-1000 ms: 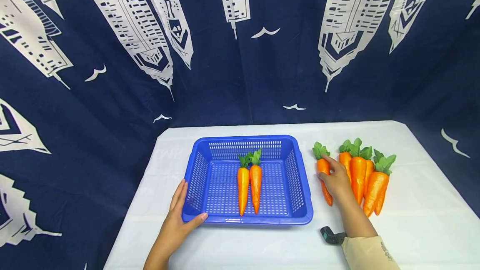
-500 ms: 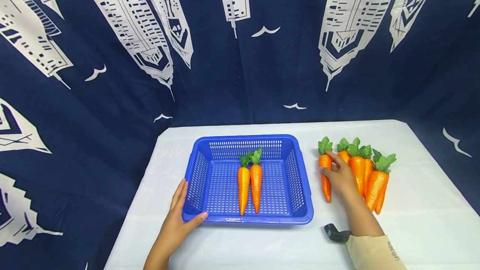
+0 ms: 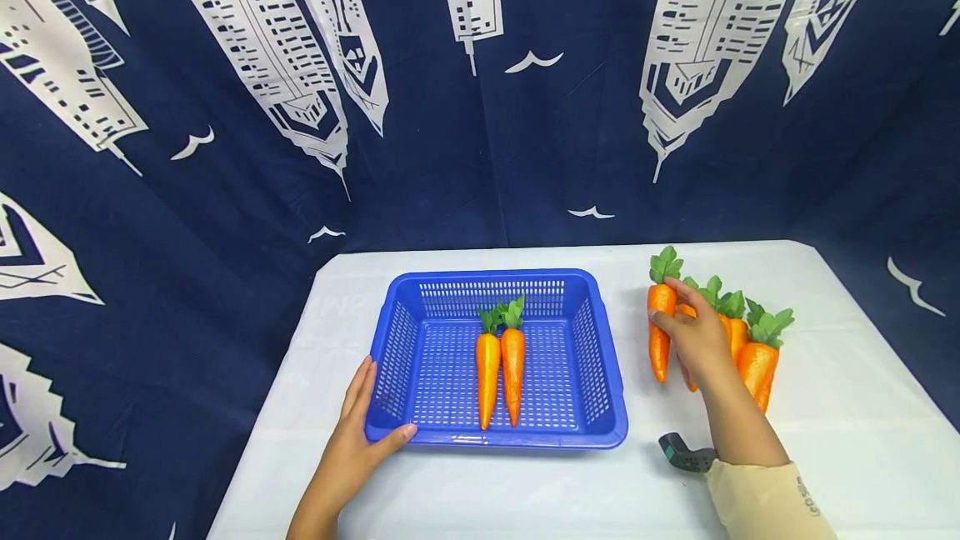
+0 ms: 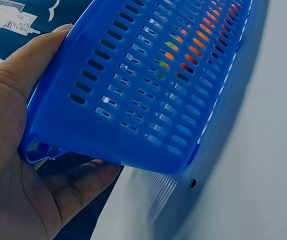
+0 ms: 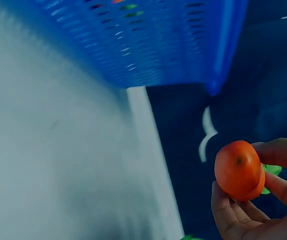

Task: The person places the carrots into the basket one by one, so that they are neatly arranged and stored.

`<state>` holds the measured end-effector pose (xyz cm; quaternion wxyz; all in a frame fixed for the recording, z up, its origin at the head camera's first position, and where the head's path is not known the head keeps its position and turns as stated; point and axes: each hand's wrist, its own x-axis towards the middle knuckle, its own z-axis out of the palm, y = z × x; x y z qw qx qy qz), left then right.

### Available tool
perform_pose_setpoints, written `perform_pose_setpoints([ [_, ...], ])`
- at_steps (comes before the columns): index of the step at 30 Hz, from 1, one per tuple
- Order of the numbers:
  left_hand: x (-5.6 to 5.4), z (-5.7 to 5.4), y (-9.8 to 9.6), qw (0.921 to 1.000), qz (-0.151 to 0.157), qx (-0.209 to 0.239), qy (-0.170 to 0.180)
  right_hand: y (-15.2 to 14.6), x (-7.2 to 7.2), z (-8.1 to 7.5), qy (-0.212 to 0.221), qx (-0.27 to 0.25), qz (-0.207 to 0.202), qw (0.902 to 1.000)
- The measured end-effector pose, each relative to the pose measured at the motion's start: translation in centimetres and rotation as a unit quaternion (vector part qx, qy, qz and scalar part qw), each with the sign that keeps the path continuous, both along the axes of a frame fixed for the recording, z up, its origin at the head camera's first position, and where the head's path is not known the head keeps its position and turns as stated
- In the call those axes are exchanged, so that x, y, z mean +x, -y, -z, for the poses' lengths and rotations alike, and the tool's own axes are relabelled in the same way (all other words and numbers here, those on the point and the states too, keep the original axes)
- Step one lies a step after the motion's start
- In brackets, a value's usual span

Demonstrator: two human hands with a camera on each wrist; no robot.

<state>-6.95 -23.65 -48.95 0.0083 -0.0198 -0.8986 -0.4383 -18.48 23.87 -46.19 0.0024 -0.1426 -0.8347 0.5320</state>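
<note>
An orange carrot with green leaves [image 3: 660, 327] is pinched upright between the thumb and fingers of my right hand [image 3: 701, 332]. The right wrist view faces the tip of this carrot [image 5: 236, 167], the fingers around its side. My left hand [image 3: 351, 423] straddles the near left corner of a blue perforated plastic basket [image 3: 517, 441], its straight fingers along the left wall and its thumb on the front rim. Inside the basket lie two carrots side by side, a left one [image 3: 487, 373] and a right one [image 3: 513, 369].
Several more carrots [image 3: 757, 365] lie in a group on the white table [image 3: 585, 490], partly hidden behind my right hand. A dark device [image 3: 684, 452] sits at my right wrist. A navy curtain with white building prints [image 3: 555, 140] hangs behind the table.
My right hand has moved the carrot slightly right and away from me, toward the other carrots, apparently raising it. The left hand and basket hold their place.
</note>
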Motion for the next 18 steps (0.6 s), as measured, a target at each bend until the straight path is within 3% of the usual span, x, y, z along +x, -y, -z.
perform_pose_setpoints([
  [7, 0.0, 0.1, 0.0, 1.0000, -0.002, 0.003, 0.003, 1.0, 0.3, -2.9, -0.030, -0.042, -0.014, 0.9986],
  [11, -0.1, 0.1, 0.0, 1.0000, -0.003, 0.004, 0.000, 2.0, 0.6, -4.4, -0.047, -0.041, -0.032, 0.9976],
  [18, 0.0, 0.0, 0.0, 1.0000, -0.003, 0.003, -0.001, 4.0, 0.6, -5.8, -0.085, -0.045, -0.075, 0.9924],
])
